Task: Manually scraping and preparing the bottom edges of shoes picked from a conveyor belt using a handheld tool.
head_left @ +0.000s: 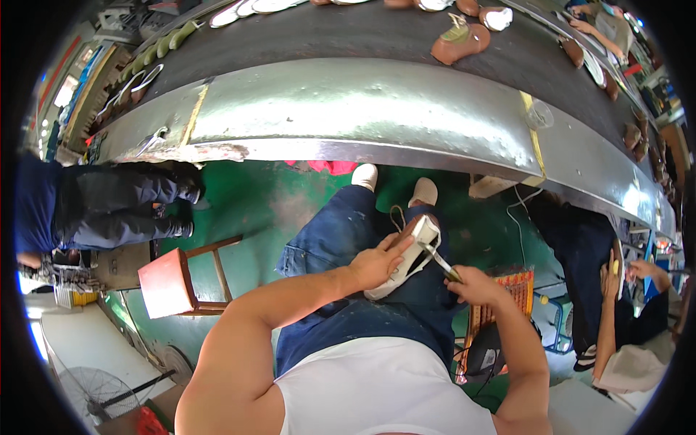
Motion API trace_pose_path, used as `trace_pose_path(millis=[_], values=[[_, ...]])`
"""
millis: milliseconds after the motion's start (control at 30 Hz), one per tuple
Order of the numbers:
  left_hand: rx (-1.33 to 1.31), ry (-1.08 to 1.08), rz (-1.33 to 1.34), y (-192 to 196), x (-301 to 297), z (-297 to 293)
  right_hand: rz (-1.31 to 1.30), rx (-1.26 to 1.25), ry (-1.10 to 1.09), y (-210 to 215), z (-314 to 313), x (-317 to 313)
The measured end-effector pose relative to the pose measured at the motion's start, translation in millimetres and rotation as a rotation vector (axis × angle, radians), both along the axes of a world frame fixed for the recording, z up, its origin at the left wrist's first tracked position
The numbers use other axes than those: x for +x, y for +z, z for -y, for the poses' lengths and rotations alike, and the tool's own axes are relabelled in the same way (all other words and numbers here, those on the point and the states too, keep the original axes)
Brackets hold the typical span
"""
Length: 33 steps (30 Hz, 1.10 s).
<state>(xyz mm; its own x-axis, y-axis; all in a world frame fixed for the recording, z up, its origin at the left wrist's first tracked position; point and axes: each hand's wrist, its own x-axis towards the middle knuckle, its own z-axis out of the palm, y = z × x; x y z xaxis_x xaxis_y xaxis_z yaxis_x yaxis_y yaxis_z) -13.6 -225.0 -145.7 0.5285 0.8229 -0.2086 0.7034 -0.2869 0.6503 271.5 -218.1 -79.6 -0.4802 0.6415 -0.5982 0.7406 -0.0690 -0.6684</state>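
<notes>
A dark belt (pixel 326 40) is curving across the top, carrying white shoes (pixel 246 9) along its far side, more shoes at both ends and 1 brown-and-green shoe (pixel 462 48) nearer its metal edge (pixel 348 109). 2 yellow strips (pixel 196 112) are crossing that edge, a clear round piece (pixel 539 114) lying by the right strip. Below, the green floor (pixel 250 192) is bearing a pink cloth (pixel 332 167), partly hidden, and a red-topped stool (pixel 167 283).
</notes>
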Motion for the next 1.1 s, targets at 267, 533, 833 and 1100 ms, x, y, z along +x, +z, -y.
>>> trace_pose_path(millis=[267, 533, 833, 1100], values=[[-0.019, -0.115, -0.150, 42, 6, -16, -0.012, 0.408, -0.204, -21, -12, -38], [-0.263, 0.380, 0.248, 0, -8, 28, 0.178, 0.299, -0.016, -12, -2, -23], [-0.341, 0.250, 0.135, 17, -17, 22, 0.041, 0.243, -0.101, -22, 19, -43], [0.093, 0.287, 0.374, 128, -34, -33, -0.330, 0.095, -0.707, -33, 33, -16]])
